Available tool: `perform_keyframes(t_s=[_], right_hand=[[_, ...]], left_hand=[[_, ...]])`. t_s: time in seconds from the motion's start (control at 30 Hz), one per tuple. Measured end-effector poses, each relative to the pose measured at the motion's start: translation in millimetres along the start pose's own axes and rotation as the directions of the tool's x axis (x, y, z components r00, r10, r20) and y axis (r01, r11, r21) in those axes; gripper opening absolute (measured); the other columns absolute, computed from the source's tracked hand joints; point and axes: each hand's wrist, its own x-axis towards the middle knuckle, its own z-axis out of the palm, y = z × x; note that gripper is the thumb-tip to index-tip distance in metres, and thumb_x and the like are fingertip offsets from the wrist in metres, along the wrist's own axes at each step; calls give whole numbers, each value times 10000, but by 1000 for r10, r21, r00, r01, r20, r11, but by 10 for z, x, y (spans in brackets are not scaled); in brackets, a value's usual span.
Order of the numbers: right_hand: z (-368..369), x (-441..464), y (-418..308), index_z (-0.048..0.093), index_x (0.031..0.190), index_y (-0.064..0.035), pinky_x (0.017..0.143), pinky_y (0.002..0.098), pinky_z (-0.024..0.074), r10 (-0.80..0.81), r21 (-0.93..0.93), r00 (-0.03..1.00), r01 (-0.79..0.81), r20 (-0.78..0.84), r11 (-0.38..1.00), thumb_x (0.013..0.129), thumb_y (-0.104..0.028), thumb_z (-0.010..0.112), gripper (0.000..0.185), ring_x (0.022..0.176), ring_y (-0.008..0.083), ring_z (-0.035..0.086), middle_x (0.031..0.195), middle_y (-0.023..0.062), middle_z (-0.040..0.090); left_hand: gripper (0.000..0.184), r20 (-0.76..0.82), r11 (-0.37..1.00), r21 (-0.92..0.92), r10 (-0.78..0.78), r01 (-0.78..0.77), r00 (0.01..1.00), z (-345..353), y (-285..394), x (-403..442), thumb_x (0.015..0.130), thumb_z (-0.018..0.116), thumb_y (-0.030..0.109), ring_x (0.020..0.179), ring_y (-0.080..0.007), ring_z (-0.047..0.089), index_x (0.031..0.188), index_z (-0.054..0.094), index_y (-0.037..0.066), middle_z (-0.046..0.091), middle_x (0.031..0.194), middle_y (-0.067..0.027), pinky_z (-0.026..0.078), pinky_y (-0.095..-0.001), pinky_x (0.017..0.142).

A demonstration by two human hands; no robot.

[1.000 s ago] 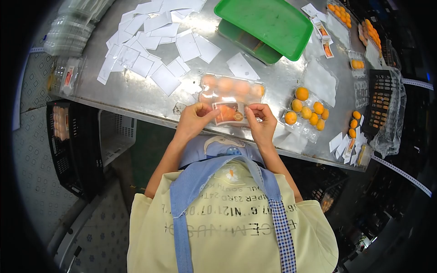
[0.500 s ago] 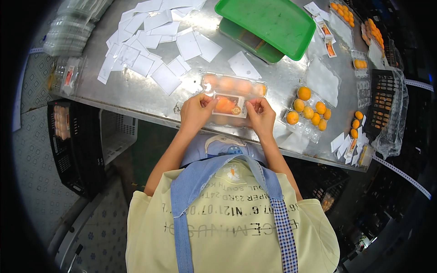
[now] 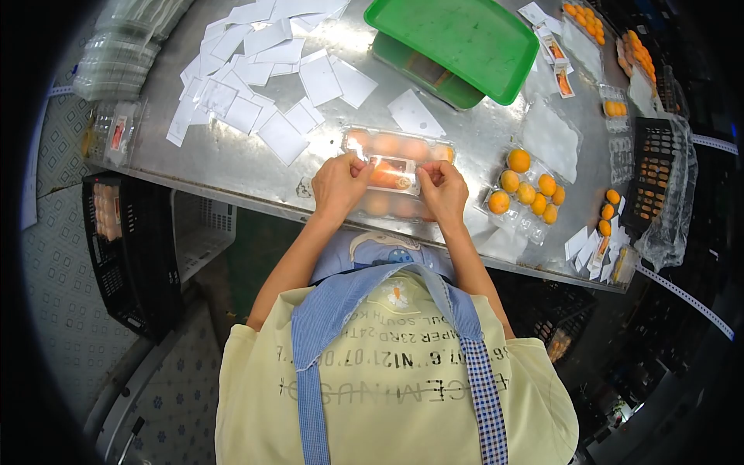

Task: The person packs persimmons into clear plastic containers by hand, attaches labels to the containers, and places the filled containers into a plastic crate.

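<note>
A clear plastic box of round orange fruit (image 3: 399,145) lies closed at the table's near edge, in front of me. Over the middle of its lid is a printed label (image 3: 391,175) with an orange fruit picture. My left hand (image 3: 339,184) pinches the label's left end, while my right hand (image 3: 444,191) pinches its right end. The label looks tilted. Whether it touches the lid all along, I cannot tell. Fruit shows above and below the label through the plastic.
White cards (image 3: 248,85) lie scattered at the back left, near stacked clear boxes (image 3: 116,62). A green tray (image 3: 457,43) rests on a green bin (image 3: 422,74). To the right sits an open box with loose orange fruit (image 3: 526,193). Black crates (image 3: 124,256) stand below left.
The label has tilted and now looks narrower, with its lower edge higher. More fruit shows below it. Both hands still pinch its ends and have shifted only slightly.
</note>
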Motion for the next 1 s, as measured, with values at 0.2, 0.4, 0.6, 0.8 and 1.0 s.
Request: perform_keyframes(t_s=[0.2, 0.4, 0.6, 0.8, 1.0], right_hand=[[9, 11, -1, 666, 797, -38, 574, 245, 462, 5, -19, 1000, -6, -4, 1000, 753, -173, 731, 156, 599, 105, 562, 683, 25, 623], [11, 13, -2, 665, 790, -41, 570, 250, 463, -1, -26, 1000, 0, -4, 1000, 750, -175, 729, 154, 593, 111, 567, 680, 26, 625], [18, 9, -2, 662, 787, -45, 569, 253, 467, -24, -22, 1000, 24, -17, 999, 747, -173, 725, 148, 594, 115, 576, 683, 30, 629], [38, 6, -15, 644, 787, -108, 608, 356, 450, -9, 7, 1000, 9, -16, 1000, 723, -195, 717, 130, 613, 222, 562, 636, 30, 594], [-67, 28, -161, 563, 1066, -78, 706, 362, 464, -23, -40, 999, 21, -45, 999, 730, -186, 708, 382, 782, 239, 561, 874, 82, 576]], left_hand=[[233, 28, 1000, 4, -25, 24, 999, -7, 19, 13, 771, 682, 320, 676, -249, 616, 740, 660, 90, 636, 691, -54, 470, -384, 624], [241, 21, 999, 0, -34, 34, 999, 0, 31, 23, 765, 685, 328, 676, -254, 621, 738, 662, 90, 638, 686, -57, 470, -388, 622], [249, 23, 999, 1, -33, 33, 999, -11, 46, 34, 761, 687, 332, 672, -263, 623, 731, 664, 86, 640, 685, -60, 471, -390, 623], [248, 38, 998, 30, -53, 52, 998, -24, 74, 47, 759, 691, 328, 671, -268, 622, 725, 659, 85, 633, 674, -57, 470, -396, 626], [412, -78, 997, 75, 15, -9, 997, -35, 27, 5, 736, 726, 331, 777, -289, 613, 995, 576, 48, 623, 838, -116, 471, -398, 673]])
